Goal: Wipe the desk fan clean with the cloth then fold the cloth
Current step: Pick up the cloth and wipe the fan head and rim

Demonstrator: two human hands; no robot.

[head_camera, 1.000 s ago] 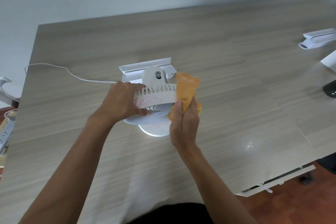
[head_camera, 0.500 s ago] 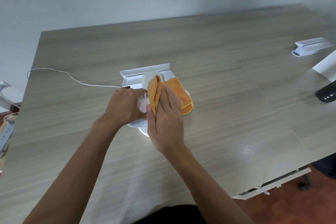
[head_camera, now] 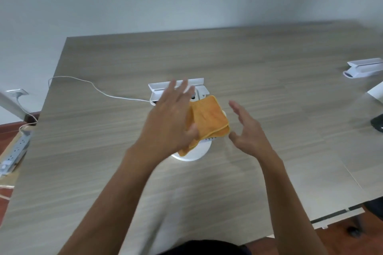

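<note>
The orange cloth (head_camera: 209, 119) is lying draped over the white fan (head_camera: 191, 151), which is standing mid-counter (head_camera: 269, 130) with its round base showing below. The left hand (head_camera: 169, 122) is hovering spread over the cloth's left part, thumb touching it. The right hand (head_camera: 247, 130) is hanging just beside the cloth's right edge, fingers open, gripping nothing.

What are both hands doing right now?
Left hand: open, fingers spread, over the orange cloth, gripping nothing.
Right hand: open, empty, beside the cloth.
</note>
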